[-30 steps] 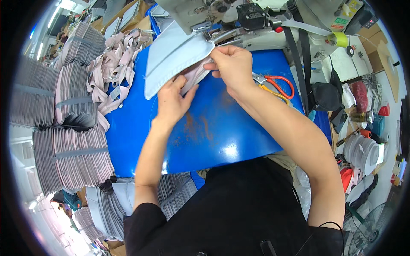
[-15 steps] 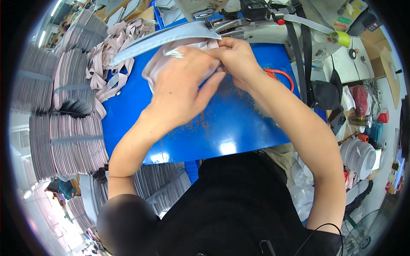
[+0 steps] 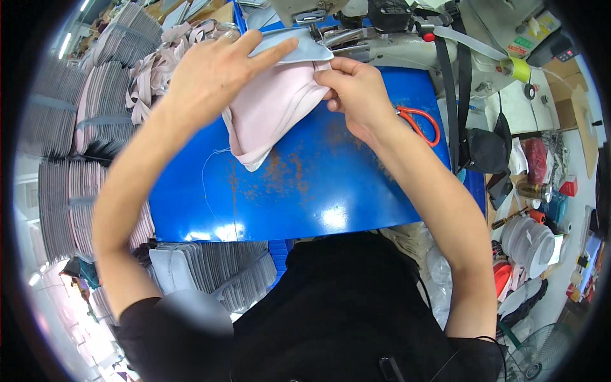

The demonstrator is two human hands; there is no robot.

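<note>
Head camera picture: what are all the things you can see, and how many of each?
pink fabric piece: one, pale pink, on the blue table under both hands
grey-blue fabric piece: one, atop the pink one, by the sewing machine
blue table: one, centre
sewing machine: one, white, top
scissors: one, orange handles, right of the hands
stacked fabric pieces: many, grey, left
left hand: flat on the fabric
right hand: pinching the fabric edge

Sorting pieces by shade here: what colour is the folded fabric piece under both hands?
Pale pink, the soft folded fabric piece, shown best in the head view.
</note>
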